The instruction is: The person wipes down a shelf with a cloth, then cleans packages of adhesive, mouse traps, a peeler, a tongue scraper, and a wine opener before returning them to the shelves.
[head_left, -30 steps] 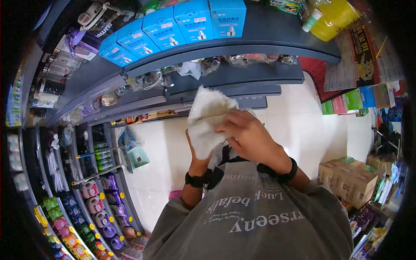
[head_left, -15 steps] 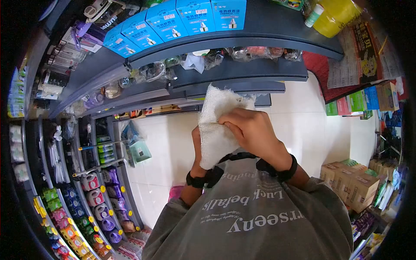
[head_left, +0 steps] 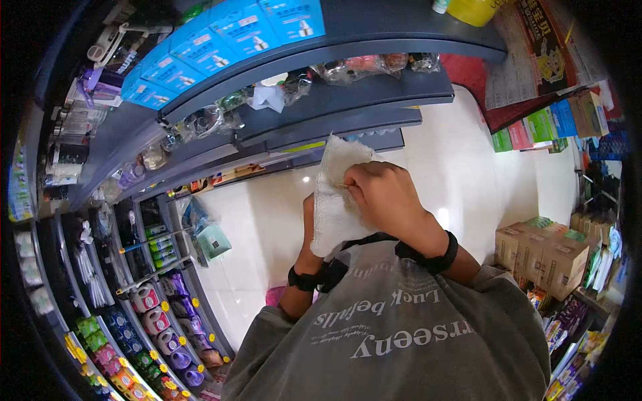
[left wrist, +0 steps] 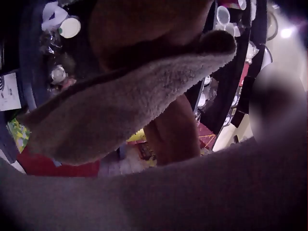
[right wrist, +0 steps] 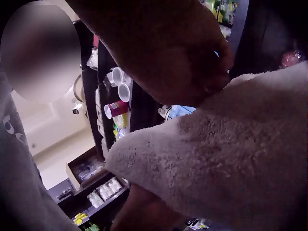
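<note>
White rectangular cloth of ribbed, fluffy-looking fabric [head_left: 332,217] stands tilted between the two hands, in front of the left hand [head_left: 308,218] and under the fingertips of the right hand [head_left: 389,195]. The right hand has its fingers bent in and its thumb meeting the forefinger, pinching what looks like a thin yellowish sliver [head_left: 342,185] against the cloth's face; it is too small to tell what it is. The left hand is mostly hidden behind the cloth and seems to support it from there; whether its fingers are straight or curled, I cannot tell.

The step in hand appears to be fine fingertip work on the cloth. To do it well, the left hand should back the fabric firmly just behind the pinch so it does not fold, while the right hand works with small, low pulls that spare the loose pile.

As for writing, the grey short-sleeved shirt [head_left: 414,314] just behind the hands carries pale print, upside down here: "Luck befalls" and, partly lost in folds, "rrseeny". Ahead and left of the left hand, bright blue cardboard boxes [head_left: 244,30] bear Chinese lettering too blurred to read surely. Right of the right hand, brown cardboard cartons [head_left: 540,259] have print too small to make out.
</note>
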A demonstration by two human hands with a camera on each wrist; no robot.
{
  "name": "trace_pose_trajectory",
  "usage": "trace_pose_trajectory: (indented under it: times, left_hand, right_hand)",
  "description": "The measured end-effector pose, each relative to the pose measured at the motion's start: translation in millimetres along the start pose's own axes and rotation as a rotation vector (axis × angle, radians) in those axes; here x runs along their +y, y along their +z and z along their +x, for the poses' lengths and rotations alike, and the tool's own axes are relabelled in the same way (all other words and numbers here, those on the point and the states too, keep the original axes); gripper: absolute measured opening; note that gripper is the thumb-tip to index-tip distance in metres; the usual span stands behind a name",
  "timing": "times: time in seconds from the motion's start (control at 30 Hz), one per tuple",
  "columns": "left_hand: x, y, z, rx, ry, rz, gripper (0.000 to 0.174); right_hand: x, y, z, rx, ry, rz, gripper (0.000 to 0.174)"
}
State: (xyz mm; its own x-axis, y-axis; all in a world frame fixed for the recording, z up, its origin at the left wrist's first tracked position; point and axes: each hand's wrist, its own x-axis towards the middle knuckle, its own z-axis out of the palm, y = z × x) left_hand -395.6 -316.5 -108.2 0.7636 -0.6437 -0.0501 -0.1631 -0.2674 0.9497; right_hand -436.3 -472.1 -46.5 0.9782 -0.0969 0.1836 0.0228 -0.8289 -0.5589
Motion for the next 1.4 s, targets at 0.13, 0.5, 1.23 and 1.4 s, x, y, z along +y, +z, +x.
trace_pose_trajectory:
  times: [0.13, 0.5, 1.23, 1.4]
  left_hand:
    - [8.0, 23.3, 8.7, -0.01, -0.07, -0.162, 0.031]
    - [71.0, 210.5, 32.5, 0.031, -0.496, -1.14, 0.039]
    - [131.3, 322.3, 64.7, -0.419, -0.352, -0.508, 0.039]
    - [132.3, 309.4, 68.6, -0.287, -0.375, -0.381, 0.036]
  right_hand:
    - [27.0, -11.5, -13.3, -0.019, -0.027, -0.01, 0.006]
    - [177.5, -106.3, -92.6, -0.069, -0.164, -0.243, 0.012]
    - [305.8, -207.7, -180.7, 0.195, 0.441, 0.995, 0.047]
    - [315.6, -191.1, -180.3, 0.246, 0.436, 1.24, 0.046]
